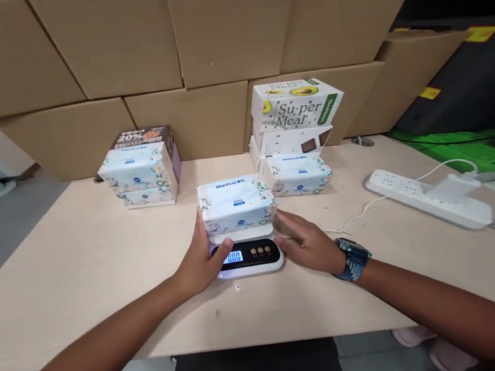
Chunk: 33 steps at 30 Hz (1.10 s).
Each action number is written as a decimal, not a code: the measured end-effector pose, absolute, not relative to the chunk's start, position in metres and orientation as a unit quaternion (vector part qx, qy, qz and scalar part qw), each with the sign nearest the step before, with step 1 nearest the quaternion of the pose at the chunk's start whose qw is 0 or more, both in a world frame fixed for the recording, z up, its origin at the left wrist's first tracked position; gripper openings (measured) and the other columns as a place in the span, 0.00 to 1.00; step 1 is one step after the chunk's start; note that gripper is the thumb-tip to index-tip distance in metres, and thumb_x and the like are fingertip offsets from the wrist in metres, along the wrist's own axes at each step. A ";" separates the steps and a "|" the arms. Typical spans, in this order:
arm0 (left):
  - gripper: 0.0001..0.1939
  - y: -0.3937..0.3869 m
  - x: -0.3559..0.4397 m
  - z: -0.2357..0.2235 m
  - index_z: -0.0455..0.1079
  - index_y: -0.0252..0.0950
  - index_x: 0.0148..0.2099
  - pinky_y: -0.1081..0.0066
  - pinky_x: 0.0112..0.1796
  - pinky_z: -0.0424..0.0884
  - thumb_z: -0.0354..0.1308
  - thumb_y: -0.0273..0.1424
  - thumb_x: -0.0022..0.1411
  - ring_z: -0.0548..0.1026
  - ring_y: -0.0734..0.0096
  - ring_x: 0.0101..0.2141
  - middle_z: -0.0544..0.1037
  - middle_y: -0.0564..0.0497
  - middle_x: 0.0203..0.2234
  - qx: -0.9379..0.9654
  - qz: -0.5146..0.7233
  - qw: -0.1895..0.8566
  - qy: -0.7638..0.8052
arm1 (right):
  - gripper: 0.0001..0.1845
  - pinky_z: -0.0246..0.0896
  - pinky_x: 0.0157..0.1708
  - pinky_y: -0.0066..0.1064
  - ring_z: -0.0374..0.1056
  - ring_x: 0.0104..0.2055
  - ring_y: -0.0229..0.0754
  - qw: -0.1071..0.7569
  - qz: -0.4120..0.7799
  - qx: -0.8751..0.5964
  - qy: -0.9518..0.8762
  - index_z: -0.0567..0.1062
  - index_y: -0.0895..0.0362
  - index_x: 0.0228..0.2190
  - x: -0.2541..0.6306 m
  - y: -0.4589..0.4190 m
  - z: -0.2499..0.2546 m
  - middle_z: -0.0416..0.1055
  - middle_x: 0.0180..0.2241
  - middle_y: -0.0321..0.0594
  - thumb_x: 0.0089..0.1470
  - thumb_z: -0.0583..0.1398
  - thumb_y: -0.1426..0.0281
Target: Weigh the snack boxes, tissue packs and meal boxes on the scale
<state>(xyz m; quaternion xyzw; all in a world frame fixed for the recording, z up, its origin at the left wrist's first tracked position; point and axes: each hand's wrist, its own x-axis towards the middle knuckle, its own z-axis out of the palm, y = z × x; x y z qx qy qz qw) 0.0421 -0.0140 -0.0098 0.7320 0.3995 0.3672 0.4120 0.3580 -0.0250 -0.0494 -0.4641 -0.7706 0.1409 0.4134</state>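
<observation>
A white digital scale (251,269) with a black front panel and a lit display, which seems to read 0.00, lies on the table before me. On its platform rests a white tissue pack (237,203) with blue print and a floral pattern. My left hand (198,262) grips the scale's left side, its thumb on the panel near the display and its fingers reaching back beside the pack. From the right, my right hand (309,241) holds the scale's other side, thumb at the panel's edge. The fingertips of both hands are partly hidden.
Two stacked tissue packs (141,171) stand at back left beside a dark printed box (144,135). At back right, a Su-per Meal box (294,108) tops white boxes behind another tissue pack (300,175). A white power strip (430,196) with cables lies right. Cardboard boxes (192,122) wall the back.
</observation>
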 end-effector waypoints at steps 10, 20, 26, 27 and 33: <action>0.56 -0.011 0.047 -0.015 0.29 0.50 0.86 0.31 0.79 0.51 0.64 0.49 0.74 0.56 0.37 0.80 0.61 0.37 0.80 0.704 0.371 0.456 0.399 | 0.37 0.74 0.71 0.60 0.75 0.71 0.62 0.381 0.155 -0.475 -0.778 0.74 0.52 0.71 0.367 -0.029 -0.048 0.78 0.67 0.51 0.69 0.63 0.47; 0.60 -0.011 0.049 -0.002 0.41 0.46 0.84 0.30 0.78 0.54 0.74 0.46 0.64 0.58 0.30 0.79 0.60 0.34 0.79 0.727 0.332 0.428 0.422 | 0.35 0.76 0.68 0.59 0.78 0.68 0.60 0.420 0.175 -0.482 -0.749 0.76 0.50 0.70 0.365 -0.033 -0.041 0.81 0.64 0.49 0.69 0.64 0.48; 0.63 -0.011 0.051 0.003 0.36 0.50 0.86 0.31 0.80 0.51 0.75 0.43 0.65 0.55 0.31 0.80 0.62 0.38 0.79 0.725 0.351 0.444 0.393 | 0.36 0.74 0.70 0.58 0.78 0.68 0.57 0.405 0.212 -0.499 -0.737 0.74 0.47 0.71 0.364 -0.036 -0.036 0.80 0.66 0.46 0.69 0.65 0.48; 0.62 -0.011 0.051 0.002 0.36 0.52 0.86 0.32 0.80 0.50 0.74 0.43 0.66 0.54 0.32 0.81 0.60 0.40 0.80 0.720 0.357 0.456 0.383 | 0.36 0.74 0.70 0.58 0.78 0.67 0.58 0.400 0.217 -0.501 -0.736 0.74 0.48 0.71 0.364 -0.036 -0.035 0.79 0.67 0.47 0.69 0.65 0.48; 0.43 -0.006 0.047 -0.012 0.45 0.54 0.84 0.41 0.82 0.51 0.61 0.45 0.76 0.52 0.45 0.83 0.54 0.49 0.84 0.649 0.421 0.539 0.333 | 0.37 0.76 0.68 0.58 0.79 0.67 0.59 0.401 0.222 -0.508 -0.729 0.75 0.50 0.70 0.364 -0.036 -0.033 0.80 0.66 0.49 0.68 0.64 0.46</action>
